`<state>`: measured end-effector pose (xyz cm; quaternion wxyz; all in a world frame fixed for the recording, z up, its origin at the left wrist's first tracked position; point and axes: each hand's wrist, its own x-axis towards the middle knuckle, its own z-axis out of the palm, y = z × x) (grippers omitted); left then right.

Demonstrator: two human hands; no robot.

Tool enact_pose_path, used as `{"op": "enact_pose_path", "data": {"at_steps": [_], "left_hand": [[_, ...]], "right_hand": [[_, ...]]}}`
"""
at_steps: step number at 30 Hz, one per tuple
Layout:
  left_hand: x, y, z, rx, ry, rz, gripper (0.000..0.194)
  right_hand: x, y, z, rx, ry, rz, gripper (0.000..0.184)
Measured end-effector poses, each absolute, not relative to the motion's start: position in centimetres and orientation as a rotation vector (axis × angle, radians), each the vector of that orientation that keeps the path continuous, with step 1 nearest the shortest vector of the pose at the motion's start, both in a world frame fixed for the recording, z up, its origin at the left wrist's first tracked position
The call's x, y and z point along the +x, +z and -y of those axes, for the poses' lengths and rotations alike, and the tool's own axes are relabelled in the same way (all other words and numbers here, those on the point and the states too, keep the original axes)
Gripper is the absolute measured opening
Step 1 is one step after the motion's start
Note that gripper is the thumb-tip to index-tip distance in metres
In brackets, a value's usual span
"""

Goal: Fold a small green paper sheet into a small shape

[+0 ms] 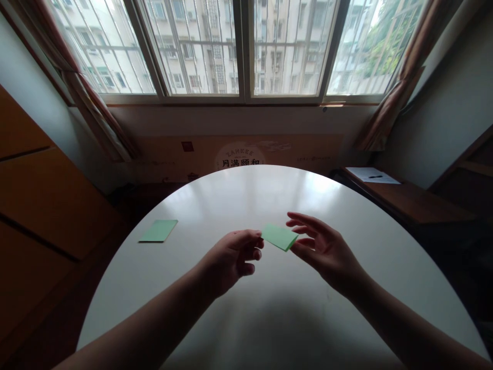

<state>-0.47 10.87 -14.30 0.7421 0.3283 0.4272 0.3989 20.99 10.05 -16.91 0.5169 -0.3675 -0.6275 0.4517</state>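
A small folded green paper (279,236) is held above the round white table (246,288), near its middle. My left hand (231,258) pinches the paper's left end between thumb and forefinger, its other fingers curled. My right hand (322,246) touches the paper's right corner with the thumb, while its fingers stretch out above the paper. A second green paper (158,230) lies flat on the table at the left, apart from both hands.
A wide barred window (242,49) with curtains fills the far wall. A wooden side desk (404,198) at the right carries a white sheet (372,175) with a pen. Wooden cabinet panels (42,195) stand at the left. A printed cardboard box (239,154) sits behind the table.
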Motion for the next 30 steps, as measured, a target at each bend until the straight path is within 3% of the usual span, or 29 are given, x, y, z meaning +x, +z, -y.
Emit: {"op": "enact_pose_path", "data": {"at_steps": [5, 10, 13, 16, 30], "left_hand": [[-0.4, -14.2, -10.6, 0.710, 0.716, -0.952, 0.022], [-0.4, -14.1, -10.6, 0.922, 0.520, -0.981, 0.029], [-0.4, -14.1, -10.5, 1.203, 0.561, -1.107, 0.041], [-0.3, -13.8, -10.1, 1.486, 0.773, -1.176, 0.038], [0.3, -13.1, -8.6, 1.542, 0.942, -1.057, 0.017]], "right_hand": [[21.0, -16.5, -9.6, -0.711, 0.873, 1.695, 0.025], [20.9, -16.0, -9.3, -0.770, 1.017, 1.550, 0.004], [20.9, -16.0, -9.3, -0.922, 1.302, 1.279, 0.016], [20.9, -16.1, -9.3, -1.003, 1.475, 1.158, 0.024], [19.7, -15.6, -7.6, -0.916, 1.536, 1.291, 0.020]]}}
